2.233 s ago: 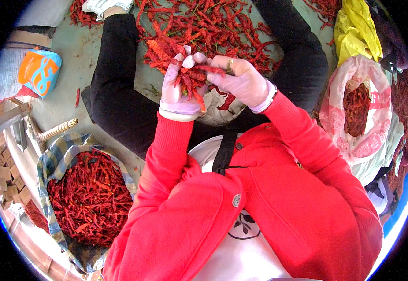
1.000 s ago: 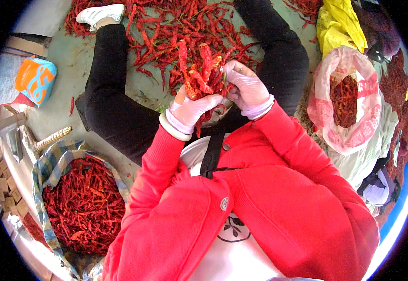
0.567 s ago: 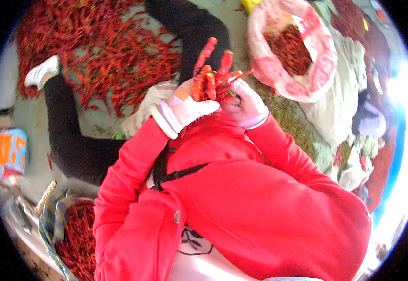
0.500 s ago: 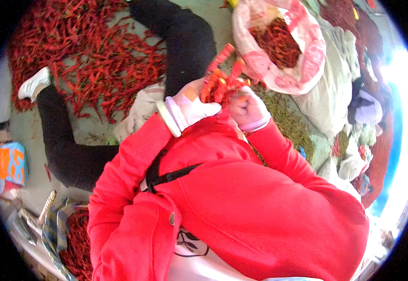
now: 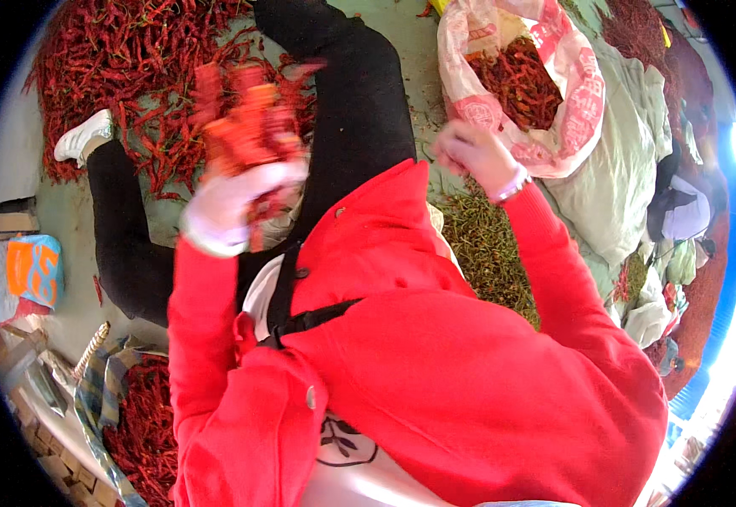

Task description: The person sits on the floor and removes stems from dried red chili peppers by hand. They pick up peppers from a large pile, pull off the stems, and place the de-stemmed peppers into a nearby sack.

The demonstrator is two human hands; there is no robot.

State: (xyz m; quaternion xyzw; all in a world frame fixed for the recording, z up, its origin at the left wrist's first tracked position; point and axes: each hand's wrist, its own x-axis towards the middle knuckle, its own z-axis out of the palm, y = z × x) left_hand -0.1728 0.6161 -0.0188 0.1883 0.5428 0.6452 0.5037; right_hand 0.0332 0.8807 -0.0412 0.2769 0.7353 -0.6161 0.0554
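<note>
My gloved left hand [image 5: 228, 203] grips a motion-blurred bunch of red dried chilies [image 5: 250, 122] above the loose chili pile [image 5: 131, 51] on the floor. My gloved right hand [image 5: 478, 156] is apart from the bunch, fingers curled, beside the pink-and-white plastic bag [image 5: 583, 118] with chilies inside. Whatever its fingertips may hold is too blurred to make out. Behind and below that hand lies a heap of green stems [image 5: 490, 253] on the floor.
My black-trousered legs frame the chili pile. A checked sack [image 5: 98, 397] of chilies stands at lower left, near an orange-and-blue package [image 5: 34, 270]. A pale sack [image 5: 617, 186], mixed bags and a reddish heap [image 5: 689, 313] line the right side.
My hands have separated: the left moved left with the chili bunch, the right moved right toward the pink-and-white bag. The view has turned, showing more of the right side and the stem heap.
</note>
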